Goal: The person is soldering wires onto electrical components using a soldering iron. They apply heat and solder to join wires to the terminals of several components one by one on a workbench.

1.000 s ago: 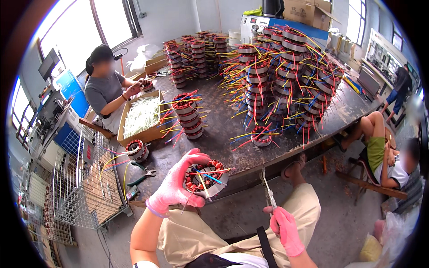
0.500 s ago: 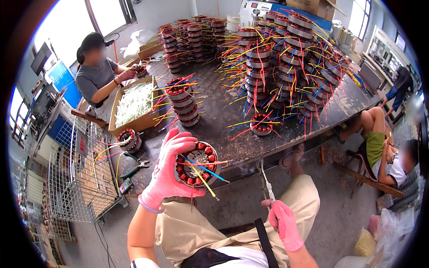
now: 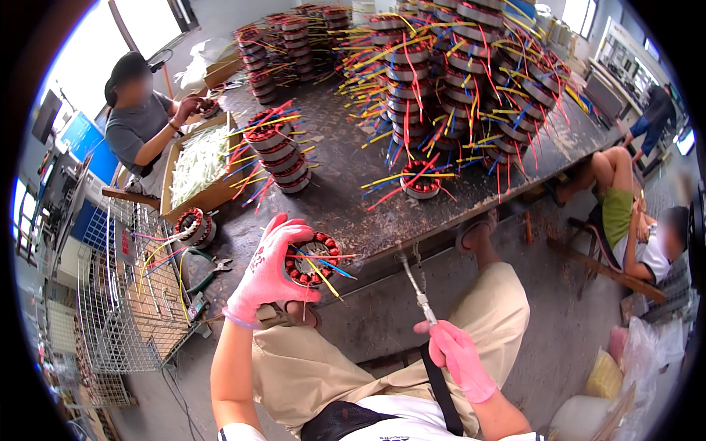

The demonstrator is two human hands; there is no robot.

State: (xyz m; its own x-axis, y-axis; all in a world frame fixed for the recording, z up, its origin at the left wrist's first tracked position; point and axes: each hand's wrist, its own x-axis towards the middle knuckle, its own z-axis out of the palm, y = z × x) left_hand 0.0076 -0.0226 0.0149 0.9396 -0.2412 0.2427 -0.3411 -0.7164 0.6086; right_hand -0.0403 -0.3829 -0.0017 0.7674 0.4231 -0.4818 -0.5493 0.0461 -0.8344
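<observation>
My left hand (image 3: 268,268), in a pink glove, grips a ring-shaped motor stator (image 3: 331,251) by its left side. Red coils line the ring, and red, blue, yellow and white wires stick out across its opening toward the right. Lower right, my right hand (image 3: 460,359), also in a pink glove, is closed round the handle of a slim metal tool (image 3: 421,295). The tool's long tip points up to the table's front edge; its exact kind is unclear. A gap separates the tool from the stator.
Stacked stators (image 3: 463,88) with coloured wires crowd the dark table (image 3: 346,198); a shorter stack (image 3: 279,154) stands left. Nearby are one stator on its side (image 3: 195,228), pliers (image 3: 213,273), a carton (image 3: 173,209) of white strips and a wire basket (image 3: 121,294). Co-workers sit left and right.
The view has shifted, so the table things sit further left and up. My right hand has moved slightly up-left with the tool. The stator stays in my left hand.
</observation>
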